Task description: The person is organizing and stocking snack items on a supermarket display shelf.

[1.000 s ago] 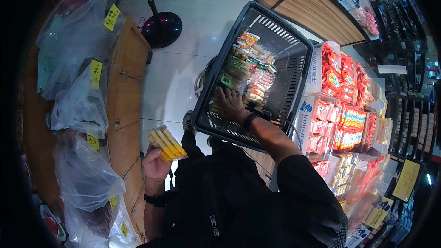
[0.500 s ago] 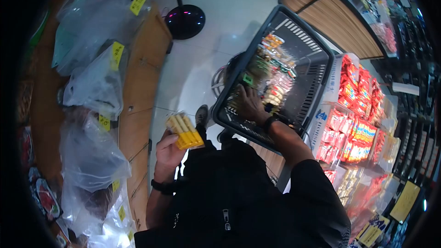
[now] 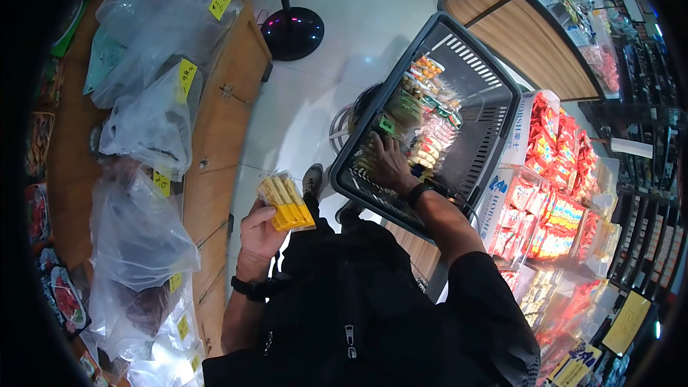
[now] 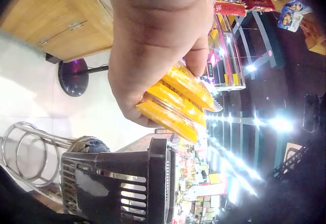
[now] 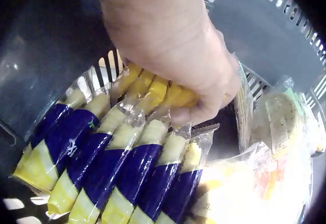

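Observation:
My left hand (image 3: 258, 236) (image 4: 158, 40) holds a clear pack of yellow-ended sticks (image 3: 288, 208) (image 4: 175, 104) between thumb and fingers, beside the basket. Deep in the dark grey basket (image 3: 466, 32) (image 4: 158, 155), my right hand (image 3: 392, 165) (image 5: 173, 46) reaches down at its near left end. The right wrist view shows its thumb and curled fingers gripping yellow-ended wrapped sticks (image 5: 158, 89); some fingertips are hidden. Blue-and-yellow wrapped sticks (image 5: 107, 168) lie beside that hand. Other bagged snacks (image 3: 433, 136) and a round packed item (image 5: 280, 119) fill the basket's middle.
Bins of red snack packets (image 3: 552, 147) stand right of the basket. At left, plastic bags with yellow price tags (image 3: 143, 236) cover a wooden cabinet (image 3: 215, 143). A round black stand base (image 3: 292, 34) rests on the floor; a metal stool (image 4: 38, 147) is beside the basket.
The head view has shifted, so the basket and cabinet appear further right. My left hand still holds its pack, now a little higher in view; my right hand remains down in the basket.

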### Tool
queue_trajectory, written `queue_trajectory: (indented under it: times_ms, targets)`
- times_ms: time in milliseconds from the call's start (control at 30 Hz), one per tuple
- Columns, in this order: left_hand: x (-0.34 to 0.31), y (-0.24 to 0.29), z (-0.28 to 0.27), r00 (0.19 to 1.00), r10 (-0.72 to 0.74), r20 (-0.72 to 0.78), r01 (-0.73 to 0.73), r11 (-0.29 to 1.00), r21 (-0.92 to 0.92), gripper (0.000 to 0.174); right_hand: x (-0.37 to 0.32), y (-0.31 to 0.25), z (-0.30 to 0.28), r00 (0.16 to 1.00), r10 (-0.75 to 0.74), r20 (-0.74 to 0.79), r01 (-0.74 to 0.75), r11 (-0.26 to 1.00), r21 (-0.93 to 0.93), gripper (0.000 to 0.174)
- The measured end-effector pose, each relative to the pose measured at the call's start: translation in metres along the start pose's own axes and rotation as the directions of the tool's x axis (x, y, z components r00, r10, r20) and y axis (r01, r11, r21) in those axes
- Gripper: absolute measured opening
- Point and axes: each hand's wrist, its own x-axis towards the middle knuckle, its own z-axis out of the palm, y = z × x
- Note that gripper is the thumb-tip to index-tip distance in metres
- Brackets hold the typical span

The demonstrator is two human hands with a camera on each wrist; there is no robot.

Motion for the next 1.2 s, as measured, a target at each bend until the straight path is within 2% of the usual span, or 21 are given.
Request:
queue_trajectory:
  times_ms: [100, 200, 333, 433, 633, 833, 933, 1133, 1200]
  targets:
    - [0.003, 0.003, -0.011, 0.997, -0.055, 0.062, 0.054, 0.998, 0.012, 0.060, -0.004, -0.001, -0.016, 1.000, 0.017, -0.006, -0.017, 0.999, 0.046, 0.099]
    - [0.006, -0.001, -0.008, 0.995, -0.057, 0.077, 0.058, 0.998, -0.002, 0.060, 0.001, 0.005, 0.005, 0.997, -0.008, -0.075, 0.008, 1.000, 0.004, 0.097]
    - [0.002, -0.002, -0.005, 0.997, -0.045, 0.056, 0.045, 0.999, 0.008, 0.058, -0.002, -0.002, 0.006, 0.999, 0.041, -0.032, -0.043, 0.998, -0.041, 0.090]
    - [-0.002, -0.003, -0.006, 0.999, -0.029, 0.034, 0.029, 1.000, 0.006, 0.057, -0.002, -0.003, 0.013, 0.996, 0.054, -0.074, -0.060, 0.995, -0.082, 0.091]
    - [-0.005, -0.002, -0.009, 0.999, -0.018, 0.035, 0.018, 1.000, 0.007, 0.057, -0.002, -0.003, 0.002, 0.998, 0.037, -0.056, -0.033, 0.997, 0.068, 0.091]
    - [-0.004, -0.004, -0.006, 0.998, -0.028, 0.063, 0.028, 1.000, 0.003, 0.059, -0.001, 0.006, -0.014, 0.999, 0.031, -0.028, -0.025, 0.984, 0.177, 0.104]
    - [-0.004, -0.004, -0.008, 0.998, -0.032, 0.059, 0.031, 0.999, 0.024, 0.060, 0.001, 0.013, -0.024, 0.993, 0.103, 0.058, -0.115, 0.955, 0.275, 0.111]
    - [0.003, -0.002, -0.011, 0.995, -0.058, 0.081, 0.052, 0.996, 0.074, 0.060, 0.008, 0.033, -0.023, 0.990, 0.037, 0.139, -0.092, 0.905, 0.415, 0.108]
    - [0.005, 0.000, -0.005, 0.992, -0.075, 0.100, 0.066, 0.994, 0.090, 0.061, 0.007, 0.032, -0.030, 0.978, -0.010, 0.207, -0.107, 0.832, 0.545, 0.104]
